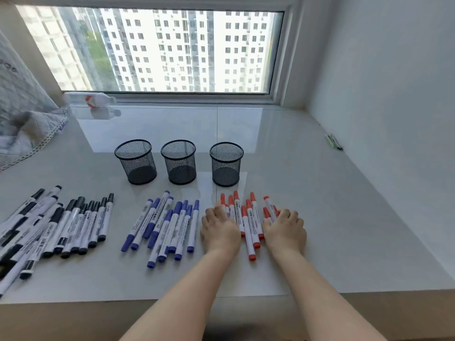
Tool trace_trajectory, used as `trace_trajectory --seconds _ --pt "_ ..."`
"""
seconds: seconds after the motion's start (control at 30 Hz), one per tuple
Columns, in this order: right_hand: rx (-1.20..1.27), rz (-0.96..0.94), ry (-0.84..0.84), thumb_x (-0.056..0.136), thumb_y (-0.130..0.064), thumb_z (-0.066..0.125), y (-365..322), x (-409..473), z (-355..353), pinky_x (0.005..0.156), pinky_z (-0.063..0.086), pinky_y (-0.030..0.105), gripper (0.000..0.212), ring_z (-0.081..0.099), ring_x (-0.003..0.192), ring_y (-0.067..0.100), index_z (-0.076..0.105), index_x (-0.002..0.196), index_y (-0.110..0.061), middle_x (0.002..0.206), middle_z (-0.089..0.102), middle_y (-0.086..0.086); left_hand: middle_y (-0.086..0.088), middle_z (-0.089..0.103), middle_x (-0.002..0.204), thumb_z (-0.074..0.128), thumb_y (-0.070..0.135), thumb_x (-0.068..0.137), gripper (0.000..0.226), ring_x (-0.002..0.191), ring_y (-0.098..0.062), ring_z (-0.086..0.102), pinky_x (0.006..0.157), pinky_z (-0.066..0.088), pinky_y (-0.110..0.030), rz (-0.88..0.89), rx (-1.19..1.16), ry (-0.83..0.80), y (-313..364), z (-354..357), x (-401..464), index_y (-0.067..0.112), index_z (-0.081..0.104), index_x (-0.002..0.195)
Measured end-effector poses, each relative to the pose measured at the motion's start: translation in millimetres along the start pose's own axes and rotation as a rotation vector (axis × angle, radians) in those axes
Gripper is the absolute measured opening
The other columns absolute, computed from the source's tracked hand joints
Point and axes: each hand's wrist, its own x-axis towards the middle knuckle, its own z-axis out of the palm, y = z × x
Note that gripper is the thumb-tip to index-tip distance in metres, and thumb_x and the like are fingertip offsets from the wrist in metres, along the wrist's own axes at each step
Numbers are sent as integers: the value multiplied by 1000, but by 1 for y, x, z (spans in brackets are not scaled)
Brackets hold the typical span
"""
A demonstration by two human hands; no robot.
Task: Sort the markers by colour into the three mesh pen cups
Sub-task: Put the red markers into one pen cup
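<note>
Black markers (49,225) lie fanned at far left, well apart from either hand; blue markers (165,227) lie in a loose group just left of the left hand (220,230), untouched. Behind them three mesh pen cups stand upright in a row, all empty: left cup (135,161), middle cup (179,161), right cup (226,163).

The red markers (248,217) lie bunched between the two hands, long axes running roughly away from the person toward the right cup, which stands directly beyond their far ends. The left hand presses the bundle's left flank, fingers curled against the outermost barrels; the right hand (284,228) presses the right flank likewise — the two cup the group from both sides. Whether any finger passes beneath a barrel cannot be told.

Judged step: gathering the reds for transfer. Both hands are equally near; the lift goes forward — the cup's rim is the target.
</note>
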Motion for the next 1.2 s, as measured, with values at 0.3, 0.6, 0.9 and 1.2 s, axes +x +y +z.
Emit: trace_trajectory --seconds 0.3,0.6,0.9,1.2 --pt "-13 -4 -48 94 -22 37 3 12 -7 68 36 28 28 58 99 29 47 110 -1 112 58 14 -14 44 124 36 16 92 35 112 -24 44 98 37 -32 -21 51 -24 0 -11 4 1 35 124" --pt "74 10 7 87 -27 46 13 17 -14 61 39 29 26 57 76 29 59 89 -5 88 66 13 5 45 59 49 26 90 15 50 -5 43 40 25 -19 -29 -319 267 -14 -12 -4 15 40 84" --pt "288 -101 15 76 -16 57 -5 31 -42 46 31 24 16 48 51 18 45 65 -15 58 49 -2 3 50 59 57 25 84 20 50 -10 46 44 37 -23 -60 -541 182 -17 -17 -2 21 45 69" --pt "1508 23 10 79 -2 51 -111 93 -87 43 33 24 24 37 38 11 38 62 -15 50 37 0 5 49 57 57 29 84 23 50 -9 46 46 35 -23 -92 -615 195 -15 -16 10 24 43 66"
